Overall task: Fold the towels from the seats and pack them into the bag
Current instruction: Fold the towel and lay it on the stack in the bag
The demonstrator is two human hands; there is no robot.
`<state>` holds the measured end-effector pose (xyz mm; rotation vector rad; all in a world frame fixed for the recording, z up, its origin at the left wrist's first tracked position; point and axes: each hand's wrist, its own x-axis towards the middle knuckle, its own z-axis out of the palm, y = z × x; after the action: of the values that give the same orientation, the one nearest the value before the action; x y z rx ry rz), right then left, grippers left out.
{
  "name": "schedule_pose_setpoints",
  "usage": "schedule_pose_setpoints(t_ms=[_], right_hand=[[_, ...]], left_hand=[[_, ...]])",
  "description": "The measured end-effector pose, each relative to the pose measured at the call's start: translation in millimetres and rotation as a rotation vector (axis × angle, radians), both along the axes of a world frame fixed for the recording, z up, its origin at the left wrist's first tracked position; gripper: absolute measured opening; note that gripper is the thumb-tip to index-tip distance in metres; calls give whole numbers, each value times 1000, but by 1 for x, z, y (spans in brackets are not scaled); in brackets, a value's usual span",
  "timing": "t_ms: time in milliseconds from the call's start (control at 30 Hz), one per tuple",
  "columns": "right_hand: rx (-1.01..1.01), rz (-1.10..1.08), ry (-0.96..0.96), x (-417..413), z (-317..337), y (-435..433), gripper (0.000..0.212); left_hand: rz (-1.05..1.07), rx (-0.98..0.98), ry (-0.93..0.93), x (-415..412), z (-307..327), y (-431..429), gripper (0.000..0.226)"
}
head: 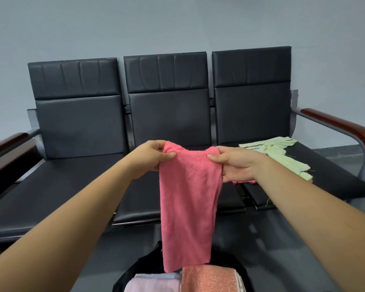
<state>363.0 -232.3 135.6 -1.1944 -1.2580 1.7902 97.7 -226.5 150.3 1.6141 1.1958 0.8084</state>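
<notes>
1. Nearest, the black bag (133, 268) is sitting open on the floor, holding a folded lilac towel (154, 284) and salmon towel (209, 279).
2. Above it the pink towel (188, 197) is hanging limp: soft, light, probably best held by its top corners.
3. The left hand (150, 157) and right hand (236, 165) are pinching those corners, thumbs pressing cloth against curled fingers.
4. Farthest, a green towel (282, 154) is lying crumpled on the right seat (335, 182).
</notes>
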Motion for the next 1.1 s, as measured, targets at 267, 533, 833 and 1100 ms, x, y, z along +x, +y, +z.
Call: schedule_pose_setpoints(t_ms=[267, 533, 833, 1100], right_hand=[[88, -169, 18, 1, 10, 4, 10], [334, -126, -333, -7, 19, 2, 27], [491, -367, -365, -9, 38, 0, 8], [415, -508, 2, -15, 50, 4, 3]], left_hand=[[230, -148, -243, 1, 3, 2, 21], [18, -150, -346, -6, 8, 1, 31], [163, 203, -76, -9, 27, -8, 19], [193, 26, -392, -9, 29, -3, 32]])
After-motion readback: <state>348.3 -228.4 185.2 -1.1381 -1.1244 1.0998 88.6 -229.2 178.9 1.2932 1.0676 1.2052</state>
